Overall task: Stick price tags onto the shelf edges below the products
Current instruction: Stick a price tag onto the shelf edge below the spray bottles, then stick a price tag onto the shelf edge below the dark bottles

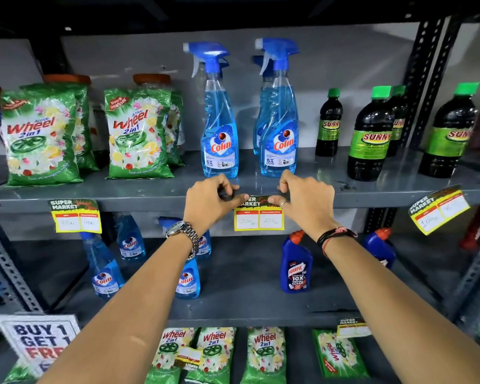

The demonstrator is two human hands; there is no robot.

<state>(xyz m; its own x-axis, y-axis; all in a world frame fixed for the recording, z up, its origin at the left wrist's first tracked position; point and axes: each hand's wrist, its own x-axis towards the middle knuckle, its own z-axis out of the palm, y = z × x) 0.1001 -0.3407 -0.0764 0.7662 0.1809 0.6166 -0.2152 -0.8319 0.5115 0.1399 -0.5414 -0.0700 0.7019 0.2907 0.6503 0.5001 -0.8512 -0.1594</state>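
Hands meet at the front lip of the grey shelf edge, just below two Colin spray bottles. The left hand pinches the top left corner of a yellow price tag, thumb over the tag's dark header and fingers curled narrow above it. The right hand pinches the top right corner the same way, a ring on one finger. The tag hangs flat against the shelf edge, its two white price boxes facing out below the knuckles.

A metal watch sits on the left wrist; dark and red threads wrap the right wrist.

At 9 o'clock from the held tag, a second tag is already on the same edge, beneath green Wheel detergent packs. At 3 o'clock a third tag hangs tilted under dark Sunny bottles with green caps.

On the shelf below, at 6 o'clock, stand more Colin bottles and a blue Harpic bottle. At 7 o'clock, a white promotional sign leans by the lowest shelf.
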